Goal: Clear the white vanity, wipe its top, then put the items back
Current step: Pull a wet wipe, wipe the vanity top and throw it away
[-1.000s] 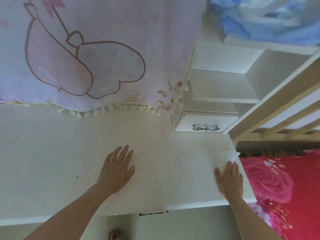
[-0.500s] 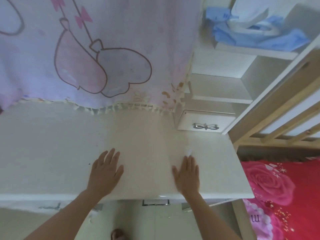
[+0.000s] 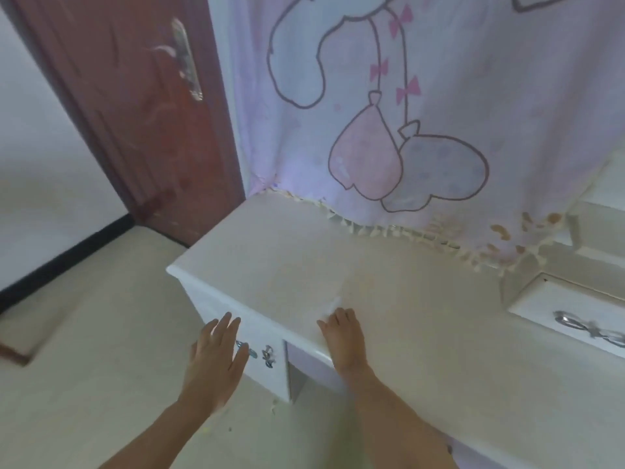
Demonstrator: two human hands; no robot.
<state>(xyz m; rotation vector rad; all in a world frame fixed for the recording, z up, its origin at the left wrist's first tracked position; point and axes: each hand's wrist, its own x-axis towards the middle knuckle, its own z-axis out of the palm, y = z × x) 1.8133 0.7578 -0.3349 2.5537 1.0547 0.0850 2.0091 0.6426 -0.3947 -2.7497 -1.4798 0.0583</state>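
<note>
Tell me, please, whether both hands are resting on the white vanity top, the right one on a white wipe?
Not quite: the head view shows only the right hand on the vanity top, pressing the wipe; the left hand is off it, by the drawer handles.

This is a bedroom in a home. A white vanity [image 3: 372,282] stands against the wall, its small upper drawer [image 3: 548,306] fitted with a silver bow-shaped handle [image 3: 588,328] and its lower front with ornate metal pulls [image 3: 267,355]. Behind it hangs a pink cloth [image 3: 456,79] printed with cartoon balloons, its fringed hem lying on the tabletop. Just beside the vanity is a reddish-brown door [image 3: 135,130] with a metal lever handle [image 3: 186,59], above a pale floor [image 3: 84,350] edged by black skirting [image 3: 61,258].
</note>
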